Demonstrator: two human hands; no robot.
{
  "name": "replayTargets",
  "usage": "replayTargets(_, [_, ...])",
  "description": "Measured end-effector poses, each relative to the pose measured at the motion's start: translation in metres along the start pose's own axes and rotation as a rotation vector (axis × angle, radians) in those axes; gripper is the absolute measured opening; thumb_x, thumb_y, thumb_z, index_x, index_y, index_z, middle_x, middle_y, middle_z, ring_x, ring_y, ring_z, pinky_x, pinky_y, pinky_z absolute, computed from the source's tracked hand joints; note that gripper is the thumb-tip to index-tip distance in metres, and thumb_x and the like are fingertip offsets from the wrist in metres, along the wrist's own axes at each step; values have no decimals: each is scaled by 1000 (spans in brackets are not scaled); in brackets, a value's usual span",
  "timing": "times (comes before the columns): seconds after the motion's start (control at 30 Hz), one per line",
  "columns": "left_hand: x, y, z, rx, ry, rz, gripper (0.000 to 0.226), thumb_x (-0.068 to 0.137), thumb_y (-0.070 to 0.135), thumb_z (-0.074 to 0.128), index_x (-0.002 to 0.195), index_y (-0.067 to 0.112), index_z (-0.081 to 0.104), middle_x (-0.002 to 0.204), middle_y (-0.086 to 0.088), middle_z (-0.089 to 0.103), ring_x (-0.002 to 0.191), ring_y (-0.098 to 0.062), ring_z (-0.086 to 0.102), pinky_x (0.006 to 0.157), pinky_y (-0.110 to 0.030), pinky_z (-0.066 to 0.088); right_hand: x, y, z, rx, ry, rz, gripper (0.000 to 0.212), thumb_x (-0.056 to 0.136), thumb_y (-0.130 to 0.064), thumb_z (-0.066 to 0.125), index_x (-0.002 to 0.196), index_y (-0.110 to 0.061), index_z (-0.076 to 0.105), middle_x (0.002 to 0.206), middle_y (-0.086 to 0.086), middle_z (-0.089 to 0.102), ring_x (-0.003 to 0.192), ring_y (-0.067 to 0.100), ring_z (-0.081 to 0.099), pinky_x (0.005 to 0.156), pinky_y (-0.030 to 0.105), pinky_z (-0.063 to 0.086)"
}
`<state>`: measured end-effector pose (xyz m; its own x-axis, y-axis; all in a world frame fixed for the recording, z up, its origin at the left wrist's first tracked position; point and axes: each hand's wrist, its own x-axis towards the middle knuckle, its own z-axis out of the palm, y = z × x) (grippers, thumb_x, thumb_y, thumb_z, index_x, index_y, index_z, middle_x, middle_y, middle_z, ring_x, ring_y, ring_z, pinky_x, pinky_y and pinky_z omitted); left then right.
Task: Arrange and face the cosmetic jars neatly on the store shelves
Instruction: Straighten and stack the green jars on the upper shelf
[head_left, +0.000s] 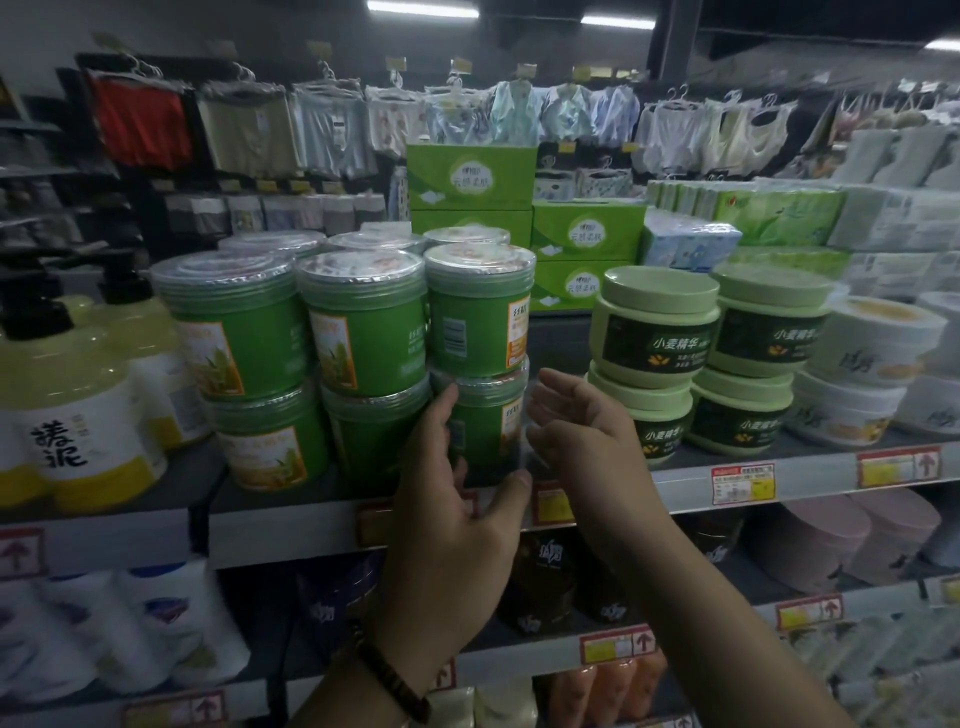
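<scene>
Shelf (779, 480): left hand (457, 512) grips lower green jar (488, 423) (lid (485, 389) on)

Left hand (457, 509), right hand (576, 441): both bare. Forearms (701, 597) bare to frame edge. Bracelet (397, 683) on left wrist: dark brown round beads, single strand, snug fit.

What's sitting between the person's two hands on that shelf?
In the head view, a green jar, the bottom one of a stack of two. The left hand grips it; the right hand is open beside it.
</scene>
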<state>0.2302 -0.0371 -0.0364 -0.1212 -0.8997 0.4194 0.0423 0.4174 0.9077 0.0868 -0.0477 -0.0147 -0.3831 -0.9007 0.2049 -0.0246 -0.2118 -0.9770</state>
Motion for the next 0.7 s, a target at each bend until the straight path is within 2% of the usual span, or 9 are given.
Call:
replayTargets(0.1, [1, 3, 3, 13, 12, -5, 80, 93, -2, 73, 157, 34, 41, 149, 25, 52, 122, 24, 52, 93, 2, 41, 8, 0, -1, 81, -23, 5, 66, 88, 20, 55, 149, -6, 58, 133, -1, 71, 124, 6, 66, 119, 41, 49])
replayTargets(0.17, [2, 2, 5, 30, 26, -4, 80, 93, -2, 73, 157, 35, 40, 148, 26, 53, 122, 23, 53, 94, 2, 40, 13, 0, -1, 126, -77, 20, 76, 74, 5, 64, 149, -7, 57, 136, 2, 74, 129, 15, 68, 117, 46, 52])
replayTargets(0.23, [3, 3, 6, 38, 37, 6, 81, 93, -1, 73, 158, 34, 39, 147, 27, 54, 122, 23, 53, 94, 2, 40, 17, 3, -1, 142, -132, 30, 82, 66, -2, 62, 147, -6, 58, 135, 6, 76, 130, 23, 69, 114, 55, 53])
replayTargets(0.3, [4, 4, 6, 31, 28, 4, 80, 93, -2, 73, 157, 33, 40, 137, 37, 56, 117, 26, 53, 90, 2, 42, 18, 6, 0, 132, -168, 26, 74, 69, 2, 59, 143, -5, 61, 131, 11, 77, 126, 33, 71, 110, 65, 53])
replayTargets(0.37, [4, 1, 5, 23, 7, -14, 80, 93, -2, 73, 156, 34, 40, 126, 47, 56, 112, 30, 52, 88, 3, 42, 19, 5, 3, 131, -183, 22, 66, 75, 9, 56, 139, -4, 64, 128, 16, 77, 122, 40, 72, 107, 69, 53])
replayTargets(0.47, [5, -1, 3, 27, -17, -10, 83, 93, 1, 75, 159, 36, 38, 141, 37, 52, 120, 27, 49, 93, 2, 40, 19, 0, 6, 110, -188, 24, 58, 86, 21, 49, 135, -5, 67, 123, 17, 78, 118, 44, 73, 105, 62, 57])
replayTargets(0.53, [6, 0, 0, 4, -28, -3, 84, 93, 2, 75, 159, 37, 37, 142, 35, 52, 120, 27, 50, 92, 2, 41, 19, -3, 8, 105, -188, 34, 59, 88, 24, 45, 134, -5, 68, 122, 17, 79, 118, 44, 73, 100, 56, 59])
replayTargets(0.63, [6, 0, -2, -41, -49, -29, 84, 94, -2, 73, 158, 38, 35, 121, 49, 54, 107, 33, 52, 85, 3, 43, 20, -5, 10, 92, -191, 40, 59, 88, 23, 45, 135, -6, 68, 123, 17, 78, 120, 47, 71, 105, 63, 54])
replayTargets(0.7, [6, 2, -4, -66, -67, -51, 85, 93, -5, 72, 156, 38, 34, 111, 56, 55, 104, 34, 52, 84, 3, 43, 22, -5, 9, 105, -202, 43, 60, 84, 24, 46, 133, -3, 69, 125, 23, 76, 120, 55, 67, 101, 70, 52])
